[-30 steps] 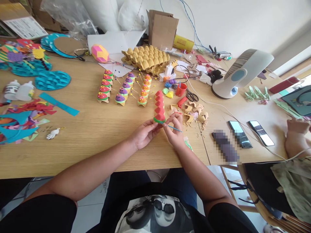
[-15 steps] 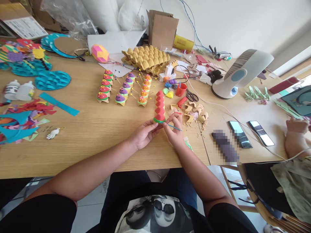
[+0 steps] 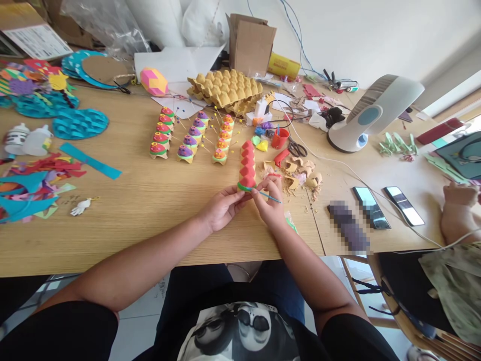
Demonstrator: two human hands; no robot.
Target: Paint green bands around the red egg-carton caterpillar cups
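A strip of egg carton with red-covered bumps lies lengthwise before me, a green band round its near end. My left hand grips that near end at its left side, thumb on the edge. My right hand is closed on a thin blue stick, whose tip reaches the green band. Beyond stand three finished-looking egg-carton caterpillars: a red one, a purple one and an orange one, with ball-headed pins sticking out.
Torn carton scraps, scissors and a red cup lie to the right. Egg trays sit at the back. A white fan, two phones and another person's hand are farther right. Coloured paper scraps lie left.
Almost nothing differs. Both hands keep their hold, and the blue stick stays at the green band with at most a slight shift.
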